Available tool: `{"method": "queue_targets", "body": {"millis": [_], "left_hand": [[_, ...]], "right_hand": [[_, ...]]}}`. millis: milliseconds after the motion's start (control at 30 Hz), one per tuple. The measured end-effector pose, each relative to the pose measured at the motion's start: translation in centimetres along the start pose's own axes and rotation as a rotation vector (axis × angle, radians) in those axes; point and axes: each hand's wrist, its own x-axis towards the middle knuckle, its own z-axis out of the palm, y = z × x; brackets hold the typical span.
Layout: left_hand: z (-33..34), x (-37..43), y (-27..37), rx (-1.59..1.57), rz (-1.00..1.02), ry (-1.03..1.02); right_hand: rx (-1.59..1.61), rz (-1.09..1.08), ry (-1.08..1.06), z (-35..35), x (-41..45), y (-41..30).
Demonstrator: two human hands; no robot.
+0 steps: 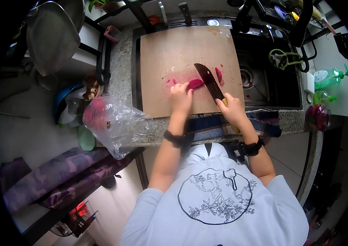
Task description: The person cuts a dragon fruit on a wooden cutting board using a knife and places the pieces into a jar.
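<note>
On a large wooden cutting board (189, 46), my left hand (180, 96) holds a deep pink piece of fruit or vegetable (196, 83) under its fingertips. My right hand (231, 107) grips the yellowish handle of a kitchen knife (209, 80). The dark, wet-looking blade points up and to the left, beside the right end of the pink piece. A cut pink slice (218, 74) lies to the right of the blade. Small pink bits and a pink stain mark the board around both hands.
The board lies over part of a black sink (272, 92), whose drain shows at the right. A clear plastic bag (118, 123) with pink-red produce sits left of the board. Green pump bottles (329, 78) and a jar of dark pink pieces (318, 117) stand at the right.
</note>
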Motion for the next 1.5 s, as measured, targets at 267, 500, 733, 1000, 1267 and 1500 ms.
{"method": "queue_targets", "body": {"millis": [267,500,733,1000,1267,1500], "left_hand": [[-0.1,0.4,-0.4,-0.026,0.012,-0.009],[0.2,0.5,-0.6,-0.042,0.038,-0.021],[0.5,0.5,-0.6,-0.075,0.039,0.011],[0.9,0.6,-0.6,-0.103,0.053,0.064],[1.1,0.5,-0.8,-0.157,0.028,0.092],[0.6,0.6,-0.5,-0.097,0.042,0.034]], "right_hand": [[0.464,0.251,-0.234,-0.2,1.1,1.1],[0.663,0.247,-0.383,0.3,1.9,1.8],[0.655,0.250,-0.442,0.4,2.0,1.6],[0.644,0.265,-0.495,0.5,2.3,1.0],[0.667,0.273,-0.510,0.7,2.1,0.8],[0.581,0.237,-0.452,0.6,1.8,0.4]]}}
